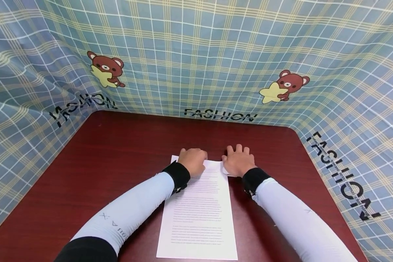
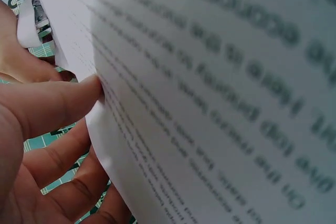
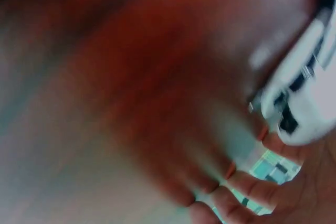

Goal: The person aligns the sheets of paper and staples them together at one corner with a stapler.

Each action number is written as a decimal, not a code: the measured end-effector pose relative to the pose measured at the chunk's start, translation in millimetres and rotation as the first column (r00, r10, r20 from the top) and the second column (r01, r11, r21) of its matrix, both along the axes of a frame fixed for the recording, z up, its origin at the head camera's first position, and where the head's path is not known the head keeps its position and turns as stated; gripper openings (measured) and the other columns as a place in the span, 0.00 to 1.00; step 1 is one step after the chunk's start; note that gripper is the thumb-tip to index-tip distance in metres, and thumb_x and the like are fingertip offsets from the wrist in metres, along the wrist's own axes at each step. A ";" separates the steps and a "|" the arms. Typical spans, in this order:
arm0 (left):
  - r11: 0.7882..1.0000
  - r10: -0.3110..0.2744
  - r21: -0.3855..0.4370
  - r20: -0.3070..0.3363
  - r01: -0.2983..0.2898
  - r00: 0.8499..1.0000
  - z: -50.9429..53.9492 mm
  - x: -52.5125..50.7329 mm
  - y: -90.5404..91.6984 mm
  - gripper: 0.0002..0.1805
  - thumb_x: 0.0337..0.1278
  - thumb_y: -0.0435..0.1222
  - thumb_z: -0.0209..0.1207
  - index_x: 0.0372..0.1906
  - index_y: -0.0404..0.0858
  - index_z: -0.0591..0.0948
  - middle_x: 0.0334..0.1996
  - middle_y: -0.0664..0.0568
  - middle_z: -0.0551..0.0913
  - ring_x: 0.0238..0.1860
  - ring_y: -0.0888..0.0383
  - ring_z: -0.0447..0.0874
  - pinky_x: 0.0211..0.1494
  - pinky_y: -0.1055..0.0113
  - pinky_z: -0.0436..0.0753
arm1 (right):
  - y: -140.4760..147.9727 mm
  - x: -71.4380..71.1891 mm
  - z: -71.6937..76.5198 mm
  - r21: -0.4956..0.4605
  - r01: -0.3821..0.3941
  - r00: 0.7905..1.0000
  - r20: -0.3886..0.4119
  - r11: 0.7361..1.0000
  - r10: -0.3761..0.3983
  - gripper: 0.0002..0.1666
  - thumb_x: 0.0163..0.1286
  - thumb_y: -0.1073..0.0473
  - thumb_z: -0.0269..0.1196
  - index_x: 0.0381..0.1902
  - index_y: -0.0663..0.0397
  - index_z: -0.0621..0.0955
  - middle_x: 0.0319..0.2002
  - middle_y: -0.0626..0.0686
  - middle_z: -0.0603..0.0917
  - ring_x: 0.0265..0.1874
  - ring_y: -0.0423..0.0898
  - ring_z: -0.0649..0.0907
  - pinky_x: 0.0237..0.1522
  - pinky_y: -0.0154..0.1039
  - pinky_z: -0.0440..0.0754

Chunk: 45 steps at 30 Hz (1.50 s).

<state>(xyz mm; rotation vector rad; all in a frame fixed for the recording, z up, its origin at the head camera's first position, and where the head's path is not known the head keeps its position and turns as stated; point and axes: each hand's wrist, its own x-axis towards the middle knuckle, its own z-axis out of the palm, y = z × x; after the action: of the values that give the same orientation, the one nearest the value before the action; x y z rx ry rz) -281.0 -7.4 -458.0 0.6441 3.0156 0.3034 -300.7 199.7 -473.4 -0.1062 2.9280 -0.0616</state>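
White printed paper (image 1: 201, 222) lies lengthwise on the table; whether it is one sheet or a stack I cannot tell. At its far edge my left hand (image 1: 192, 162) pinches it, thumb (image 2: 63, 103) on the printed face and the other fingers behind the edge. My right hand (image 1: 239, 162) bears down by the far right corner, fingers spread forward and tips on the tabletop. Under its palm sits a small white device (image 3: 299, 93) with metal and black parts, resembling a stapler, mostly covered by the hand in the head view.
The dark red table (image 1: 118, 156) spreads around the paper. Blue checked cloth (image 1: 196, 54) with bears and lettering rises behind it and along both sides. Black bands (image 1: 178, 176) circle my wrists over pale sleeves.
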 end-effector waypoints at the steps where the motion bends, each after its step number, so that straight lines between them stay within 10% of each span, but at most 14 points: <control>1: 1.000 0.004 0.002 0.001 -0.004 1.000 0.4 -0.8 -0.5 0.12 0.62 0.38 0.67 0.50 0.49 0.89 0.47 0.57 0.89 0.48 0.57 0.86 0.50 0.50 0.74 | 1.6 -1.0 1.2 -0.017 -0.002 1.000 0.003 1.000 0.002 0.38 0.81 0.36 0.43 0.79 0.49 0.61 0.71 0.65 0.63 0.62 0.67 0.64 0.57 0.67 0.71; 11: 1.000 0.001 -0.009 -0.046 -0.002 0.999 -0.7 1.0 -1.2 0.13 0.62 0.39 0.68 0.51 0.50 0.88 0.45 0.57 0.88 0.47 0.56 0.86 0.49 0.52 0.74 | 25.6 3.8 22.3 -0.319 -0.153 0.988 -0.058 0.935 0.142 0.37 0.82 0.34 0.43 0.71 0.54 0.72 0.66 0.62 0.76 0.67 0.62 0.74 0.67 0.62 0.71; 21: 1.000 0.015 -0.005 -0.033 -0.015 0.999 -6.3 -1.7 -2.7 0.14 0.62 0.39 0.66 0.53 0.52 0.87 0.47 0.58 0.87 0.50 0.56 0.85 0.53 0.49 0.75 | 39.3 32.5 16.3 -0.191 -0.451 0.875 -0.284 0.872 0.391 0.14 0.61 0.46 0.73 0.43 0.41 0.84 0.38 0.41 0.81 0.33 0.38 0.77 0.37 0.38 0.77; 32: 1.000 0.021 0.004 -0.001 -0.021 1.000 -3.8 1.6 -3.1 0.16 0.63 0.40 0.66 0.56 0.52 0.87 0.50 0.58 0.87 0.51 0.54 0.85 0.55 0.48 0.75 | 90.7 14.6 10.9 -0.247 -0.154 0.962 -0.260 0.957 0.088 0.17 0.64 0.46 0.71 0.38 0.54 0.83 0.26 0.48 0.84 0.25 0.45 0.79 0.32 0.42 0.77; 45: 0.999 0.038 0.013 -0.021 -0.038 0.999 -11.0 -0.7 -0.3 0.15 0.62 0.41 0.68 0.53 0.52 0.87 0.48 0.57 0.87 0.49 0.55 0.85 0.53 0.48 0.75 | 118.8 11.3 8.3 -0.283 -0.022 0.962 -0.268 0.959 -0.057 0.18 0.65 0.47 0.69 0.31 0.56 0.80 0.22 0.51 0.82 0.23 0.48 0.79 0.27 0.41 0.74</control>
<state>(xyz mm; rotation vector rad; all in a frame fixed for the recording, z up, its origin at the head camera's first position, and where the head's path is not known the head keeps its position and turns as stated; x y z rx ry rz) -281.7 -7.7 -469.0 0.5955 3.0512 0.3196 -289.3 318.5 -465.1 -0.1431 3.1765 -0.5117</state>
